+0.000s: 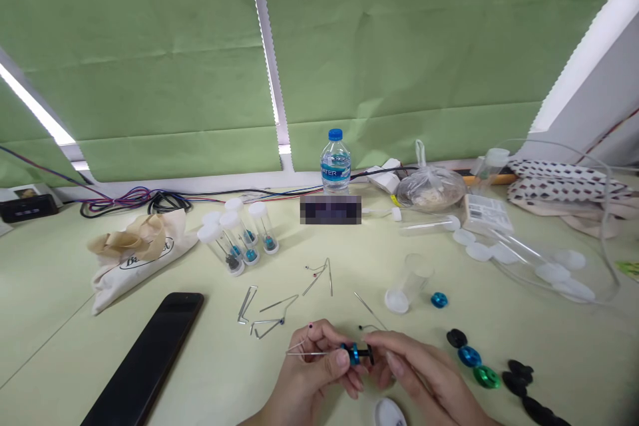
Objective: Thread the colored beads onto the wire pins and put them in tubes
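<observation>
Left hand (315, 371) pinches the blue-black spool (355, 353) in its grip; right hand (422, 366) beside it, grip unclear.

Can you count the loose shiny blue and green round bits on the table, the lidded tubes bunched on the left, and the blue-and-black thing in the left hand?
Loose shiny blue round pieces: 2
Loose shiny green round piece: 1
Clear upright tubes with white lids: 5
Blue-and-black piece in the left hand: 1
Total: 9

Open lane ran between phone (144, 359) and bent rods (272, 327); capped tube (398, 301) blocked ahead of right hand (422, 363), discs (469, 356) crowded its right side.
</observation>
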{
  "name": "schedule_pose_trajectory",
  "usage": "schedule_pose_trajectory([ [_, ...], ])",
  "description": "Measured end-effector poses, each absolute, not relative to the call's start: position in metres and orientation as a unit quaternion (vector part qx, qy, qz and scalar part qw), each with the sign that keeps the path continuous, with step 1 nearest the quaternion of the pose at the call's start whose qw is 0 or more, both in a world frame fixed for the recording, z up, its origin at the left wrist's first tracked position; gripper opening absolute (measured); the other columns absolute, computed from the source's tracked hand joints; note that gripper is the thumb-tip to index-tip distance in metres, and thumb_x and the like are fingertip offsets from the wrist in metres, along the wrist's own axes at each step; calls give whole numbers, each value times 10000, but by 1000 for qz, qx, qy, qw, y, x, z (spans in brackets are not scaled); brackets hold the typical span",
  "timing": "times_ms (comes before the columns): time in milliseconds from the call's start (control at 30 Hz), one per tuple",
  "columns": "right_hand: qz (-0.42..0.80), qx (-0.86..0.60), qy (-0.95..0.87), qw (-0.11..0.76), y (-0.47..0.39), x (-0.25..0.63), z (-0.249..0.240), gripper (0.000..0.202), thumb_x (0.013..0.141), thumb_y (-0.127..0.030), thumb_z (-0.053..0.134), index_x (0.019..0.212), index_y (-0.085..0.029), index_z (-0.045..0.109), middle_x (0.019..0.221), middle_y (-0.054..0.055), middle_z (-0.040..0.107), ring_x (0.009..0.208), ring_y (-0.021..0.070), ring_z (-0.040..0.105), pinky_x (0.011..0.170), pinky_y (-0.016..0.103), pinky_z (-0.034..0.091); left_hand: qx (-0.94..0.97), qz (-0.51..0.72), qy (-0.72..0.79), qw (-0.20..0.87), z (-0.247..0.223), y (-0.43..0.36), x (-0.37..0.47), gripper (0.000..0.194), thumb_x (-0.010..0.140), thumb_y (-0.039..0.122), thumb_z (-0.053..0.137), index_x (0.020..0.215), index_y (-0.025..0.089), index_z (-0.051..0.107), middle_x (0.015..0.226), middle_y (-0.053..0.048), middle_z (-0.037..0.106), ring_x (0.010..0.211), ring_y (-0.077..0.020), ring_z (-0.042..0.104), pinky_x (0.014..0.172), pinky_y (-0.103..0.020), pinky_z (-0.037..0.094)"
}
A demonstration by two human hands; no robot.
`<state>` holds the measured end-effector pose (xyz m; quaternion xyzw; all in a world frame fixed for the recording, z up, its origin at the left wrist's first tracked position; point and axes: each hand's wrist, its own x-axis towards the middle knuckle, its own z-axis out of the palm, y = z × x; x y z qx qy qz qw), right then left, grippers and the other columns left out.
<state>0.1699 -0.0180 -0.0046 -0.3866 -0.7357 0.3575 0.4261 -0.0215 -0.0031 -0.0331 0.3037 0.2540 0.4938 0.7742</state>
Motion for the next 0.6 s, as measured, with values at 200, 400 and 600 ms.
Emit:
schedule_pose_trajectory([
  [200,369,-352,-741,437,-16,170,-8,263,978,-232,427,1167,-320,587,865,3,708,745,146,684,688,221,563,303,497,260,770,-35,-3,-21,226,696,266,791,764,126,627,682,-71,730,524,-133,654,479,-199,469],
  [400,380,-359,-732,437,-13,172,-13,296,986,-230,395,1205,-326,569,860,17,692,738,163,670,664,252,556,306,495,263,769,-36,-4,-21,227,695,265,792,752,121,626,676,-78,730,529,-141,658,482,-206,475],
  [600,404,-332,-745,415,-11,176,-23,379,980,-150,367,1273,-346,507,914,26,650,721,149,635,631,253,547,302,493,266,771,-34,-4,-22,226,689,257,797,750,121,628,662,-75,729,524,-138,659,481,-202,480],
])
